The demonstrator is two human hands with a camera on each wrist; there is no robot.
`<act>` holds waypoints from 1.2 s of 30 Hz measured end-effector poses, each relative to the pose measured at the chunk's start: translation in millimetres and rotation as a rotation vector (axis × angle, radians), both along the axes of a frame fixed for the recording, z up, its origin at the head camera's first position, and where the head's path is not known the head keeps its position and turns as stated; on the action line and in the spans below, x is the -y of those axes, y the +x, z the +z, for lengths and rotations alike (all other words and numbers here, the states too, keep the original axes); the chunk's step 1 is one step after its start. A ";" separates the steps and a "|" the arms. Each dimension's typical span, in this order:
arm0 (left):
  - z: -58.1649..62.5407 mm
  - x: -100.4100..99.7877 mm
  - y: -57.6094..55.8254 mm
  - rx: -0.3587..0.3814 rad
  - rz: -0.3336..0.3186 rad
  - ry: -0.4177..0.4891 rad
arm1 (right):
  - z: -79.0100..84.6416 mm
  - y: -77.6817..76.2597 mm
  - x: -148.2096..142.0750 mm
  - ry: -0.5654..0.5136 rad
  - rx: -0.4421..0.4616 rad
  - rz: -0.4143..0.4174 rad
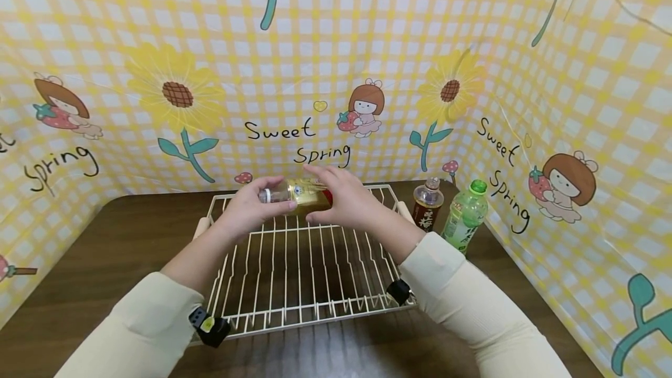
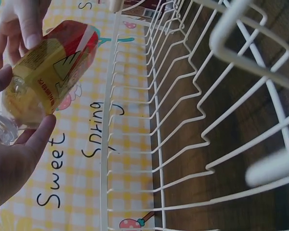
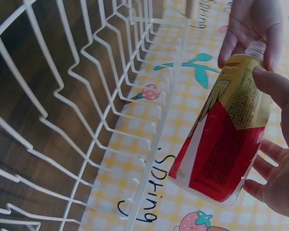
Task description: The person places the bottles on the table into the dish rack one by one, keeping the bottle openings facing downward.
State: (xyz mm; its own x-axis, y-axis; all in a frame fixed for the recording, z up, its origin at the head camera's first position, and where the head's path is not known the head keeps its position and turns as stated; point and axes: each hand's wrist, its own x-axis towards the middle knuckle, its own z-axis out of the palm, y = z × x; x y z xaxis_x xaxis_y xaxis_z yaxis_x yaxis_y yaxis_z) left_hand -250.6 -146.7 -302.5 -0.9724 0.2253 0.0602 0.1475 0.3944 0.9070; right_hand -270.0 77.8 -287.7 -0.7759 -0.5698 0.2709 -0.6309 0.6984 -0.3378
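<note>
The bottle (image 1: 299, 194) wears a yellow-gold and red label over pale liquid, with a clear cap end. Beneath it the wire rack (image 1: 294, 267) is cream-white on a dark brown wood-grain counter (image 1: 121, 238). Right of the rack stand a dark brown bottle (image 1: 427, 205) and a green bottle (image 1: 465, 216) (green cap too). Behind the rack, the backdrop (image 1: 336, 45) is yellow-and-white gingham with sunflowers and black lettering. Both sleeves (image 1: 472, 296) are cream.

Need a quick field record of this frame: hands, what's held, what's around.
left hand: holds the cap end of the bottle
right hand: holds the red base end of the same bottle
bottle: yellow and red label, lying sideways, above the far edge of the wire rack
wire rack: white, on the brown table
also there: dark tea bottle and green bottle, upright, right of the rack
</note>
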 end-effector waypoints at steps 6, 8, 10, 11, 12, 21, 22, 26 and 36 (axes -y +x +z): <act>4.0 7.6 3.5 -0.045 0.058 0.050 | 6.6 6.8 -4.3 -0.143 0.052 -0.066; 5.2 9.3 4.9 -0.052 0.089 0.060 | 6.4 9.6 -5.6 -0.194 0.060 -0.083; 6.4 10.5 6.7 -0.060 0.119 0.065 | 5.5 12.3 -6.3 -0.246 0.073 -0.101; 7.0 11.0 7.4 -0.067 0.131 0.067 | 5.0 13.7 -6.7 -0.274 0.079 -0.109; 7.6 11.6 8.2 -0.073 0.141 0.071 | 4.6 15.1 -6.9 -0.299 0.085 -0.120; 13.4 15.3 14.7 -0.134 0.181 0.149 | -0.2 20.3 -6.2 -0.497 0.216 -0.225; 13.8 15.3 15.8 -0.137 0.185 0.160 | -1.2 20.4 -5.8 -0.521 0.238 -0.229; 14.9 11.9 20.2 -0.157 0.207 0.224 | -5.5 21.0 -3.6 -0.633 0.330 -0.230; 9.3 -1.1 27.5 -0.175 0.211 0.269 | -11.8 20.8 14.0 -0.923 0.578 -0.203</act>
